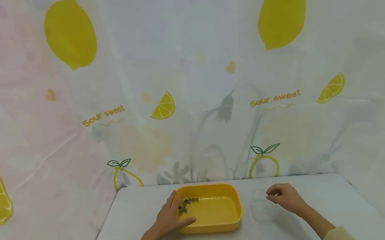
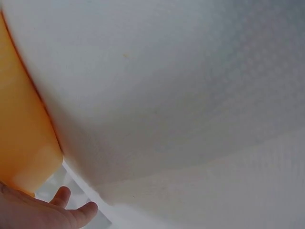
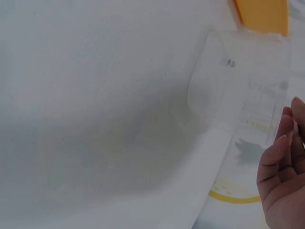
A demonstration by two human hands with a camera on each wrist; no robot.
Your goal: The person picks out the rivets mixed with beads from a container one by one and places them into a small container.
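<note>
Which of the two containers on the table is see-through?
The clear box near the right hand: the table shows through it. The other container, the tray at the left hand, is opaque yellow, with marbles inside.

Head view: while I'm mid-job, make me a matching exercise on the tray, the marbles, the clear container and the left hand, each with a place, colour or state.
Column one
1. tray
2. marbles
3. clear container
4. left hand

Column two
A. transparent, to the right of the tray
B. fingers spread, at the tray's left end
C. yellow, with raised sides
D. grouped inside the tray, toward its left end

Right pairs: 1-C, 2-D, 3-A, 4-B
</note>
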